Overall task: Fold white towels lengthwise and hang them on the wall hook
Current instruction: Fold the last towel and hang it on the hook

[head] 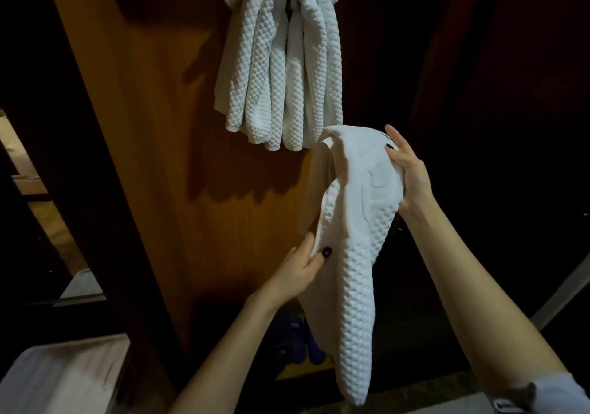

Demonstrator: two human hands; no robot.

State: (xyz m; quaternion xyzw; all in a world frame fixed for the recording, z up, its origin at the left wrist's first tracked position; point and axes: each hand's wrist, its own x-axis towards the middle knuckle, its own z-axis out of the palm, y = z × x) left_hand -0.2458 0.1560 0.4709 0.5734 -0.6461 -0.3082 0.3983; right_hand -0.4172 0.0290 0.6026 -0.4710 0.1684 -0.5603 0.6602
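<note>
Two hands hold one white waffle towel (351,238). The right hand (410,174) has its fingers curled round the upper fold. The left hand (298,274) pinches the lower left edge between thumb and fingers. The towel hangs just below and right of the hung towels (281,62) on the wooden panel (153,145).

Hanging towels (281,62) are bunching over the wall hook and hiding it completely; their top is running off the upper edge. Held towel (351,238) is covering part of the right hand (408,171). Left hand (297,273) is pinching the towel's side fold, thumb in front, its fingers lying behind the cloth, out of sight. Blue object (297,340) low behind the towel is sitting in shadow, partly covered, not identifiable. White cloth (64,378) at lower left is being cropped by the frame. Right sleeve (549,394) is being cut off at the corner.
</note>
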